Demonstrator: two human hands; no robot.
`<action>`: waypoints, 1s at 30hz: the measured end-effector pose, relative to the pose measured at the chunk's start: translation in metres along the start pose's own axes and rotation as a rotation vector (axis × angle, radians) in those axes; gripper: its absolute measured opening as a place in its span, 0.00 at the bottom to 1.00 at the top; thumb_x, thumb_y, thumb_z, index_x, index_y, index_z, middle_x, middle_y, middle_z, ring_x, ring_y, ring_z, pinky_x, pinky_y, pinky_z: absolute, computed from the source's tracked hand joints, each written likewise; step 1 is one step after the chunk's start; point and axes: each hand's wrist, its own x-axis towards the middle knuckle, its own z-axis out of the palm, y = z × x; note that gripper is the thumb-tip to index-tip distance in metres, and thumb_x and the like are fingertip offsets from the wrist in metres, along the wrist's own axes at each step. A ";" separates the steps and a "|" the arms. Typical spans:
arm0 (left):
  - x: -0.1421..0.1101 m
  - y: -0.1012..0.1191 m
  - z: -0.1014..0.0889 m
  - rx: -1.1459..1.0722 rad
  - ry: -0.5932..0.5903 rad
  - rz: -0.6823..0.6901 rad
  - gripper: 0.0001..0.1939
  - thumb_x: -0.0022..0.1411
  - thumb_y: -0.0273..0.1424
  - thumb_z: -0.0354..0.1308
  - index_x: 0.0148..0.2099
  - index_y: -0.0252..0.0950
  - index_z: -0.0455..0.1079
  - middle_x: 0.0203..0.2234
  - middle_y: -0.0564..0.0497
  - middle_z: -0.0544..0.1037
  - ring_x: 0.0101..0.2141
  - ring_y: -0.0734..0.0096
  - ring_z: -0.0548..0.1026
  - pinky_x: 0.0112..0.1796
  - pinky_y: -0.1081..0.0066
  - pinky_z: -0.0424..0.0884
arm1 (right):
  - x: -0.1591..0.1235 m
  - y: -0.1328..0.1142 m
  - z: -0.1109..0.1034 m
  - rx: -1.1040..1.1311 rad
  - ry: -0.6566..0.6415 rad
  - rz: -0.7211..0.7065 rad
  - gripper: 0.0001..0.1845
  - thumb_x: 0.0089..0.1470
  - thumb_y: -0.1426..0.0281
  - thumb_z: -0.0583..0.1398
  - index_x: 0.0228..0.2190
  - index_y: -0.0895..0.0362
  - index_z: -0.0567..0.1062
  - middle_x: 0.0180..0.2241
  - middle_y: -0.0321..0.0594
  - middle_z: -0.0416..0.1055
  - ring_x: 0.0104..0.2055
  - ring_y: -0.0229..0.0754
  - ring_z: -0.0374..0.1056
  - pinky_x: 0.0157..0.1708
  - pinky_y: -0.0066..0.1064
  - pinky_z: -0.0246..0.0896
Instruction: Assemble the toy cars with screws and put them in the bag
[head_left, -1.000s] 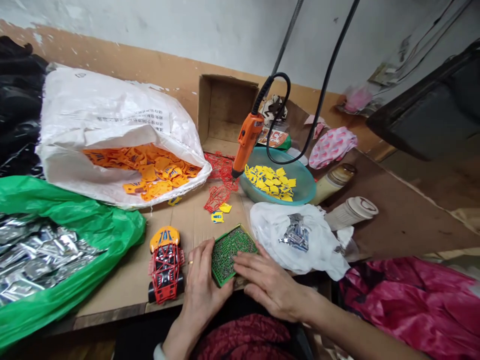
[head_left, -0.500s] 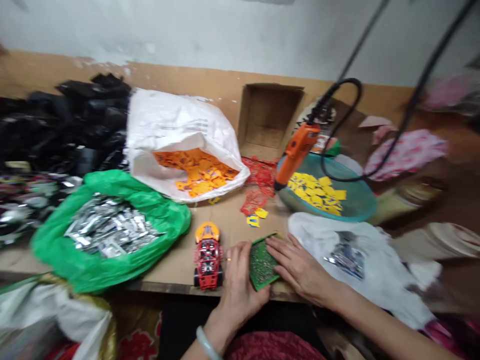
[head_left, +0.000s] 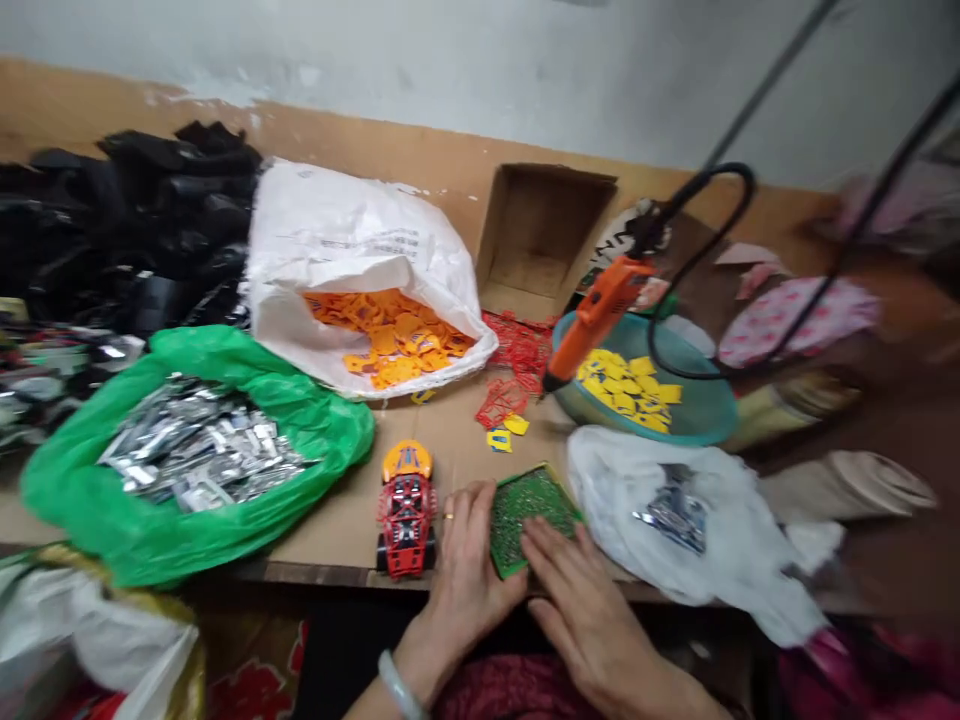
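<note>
A shallow green tray (head_left: 534,492) full of tiny grey metal pieces, apparently small screws, lies at the table's front edge. My left hand (head_left: 471,555) grips its left side, fingers along the edge and thumb at the near corner. Over the tray's near right part, my right hand (head_left: 581,590) has its fingers stretched out, tips touching the small pieces. To the left of my left hand stands a toy car (head_left: 407,515) with a red frame and orange front. An orange electric screwdriver (head_left: 600,315) hangs on a cable beyond the tray, held by neither hand.
A green bag (head_left: 315,445) of silvery parts and a white sack (head_left: 360,220) of orange parts lie left. Yellow pieces fill a teal bowl (head_left: 712,405) at right, behind a white plastic bag (head_left: 600,460). Red netting (head_left: 517,345) and a cardboard box (head_left: 544,240) are at the back.
My right hand has moved from the tray's right edge toward me and left, onto the small pieces. My left hand still grips the tray. The view has shifted slightly.
</note>
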 end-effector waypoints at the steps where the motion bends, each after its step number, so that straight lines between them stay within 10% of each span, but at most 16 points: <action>1: 0.000 -0.001 0.001 0.008 0.008 0.006 0.41 0.51 0.23 0.61 0.67 0.34 0.53 0.55 0.38 0.68 0.56 0.48 0.67 0.56 0.46 0.67 | 0.007 -0.004 -0.002 0.047 -0.047 0.004 0.28 0.66 0.72 0.54 0.65 0.63 0.62 0.65 0.55 0.64 0.68 0.56 0.59 0.66 0.61 0.53; 8: 0.003 -0.006 0.002 0.073 0.014 0.070 0.39 0.54 0.27 0.62 0.67 0.33 0.55 0.54 0.37 0.70 0.55 0.46 0.69 0.55 0.46 0.69 | 0.038 0.027 -0.018 0.156 -0.134 0.122 0.25 0.67 0.69 0.54 0.63 0.62 0.66 0.64 0.58 0.64 0.69 0.59 0.57 0.66 0.68 0.46; 15: 0.005 -0.003 -0.001 0.098 0.037 0.081 0.40 0.52 0.24 0.62 0.67 0.34 0.55 0.54 0.37 0.70 0.54 0.47 0.69 0.54 0.47 0.70 | 0.023 0.057 -0.022 0.269 0.162 0.318 0.19 0.68 0.70 0.51 0.55 0.57 0.73 0.50 0.52 0.75 0.53 0.51 0.72 0.54 0.45 0.70; 19: 0.004 -0.006 -0.001 0.085 0.063 0.068 0.40 0.51 0.26 0.64 0.65 0.34 0.56 0.54 0.37 0.71 0.54 0.45 0.70 0.55 0.44 0.69 | 0.030 0.062 -0.013 0.237 0.080 0.506 0.17 0.68 0.69 0.49 0.41 0.58 0.77 0.36 0.47 0.77 0.40 0.51 0.75 0.41 0.41 0.71; 30: 0.002 0.012 -0.007 0.109 0.163 -0.039 0.38 0.55 0.34 0.65 0.66 0.36 0.56 0.55 0.36 0.71 0.55 0.42 0.71 0.53 0.40 0.71 | 0.051 0.057 -0.034 0.405 0.245 0.492 0.19 0.67 0.68 0.48 0.37 0.56 0.79 0.30 0.42 0.72 0.34 0.46 0.70 0.35 0.34 0.64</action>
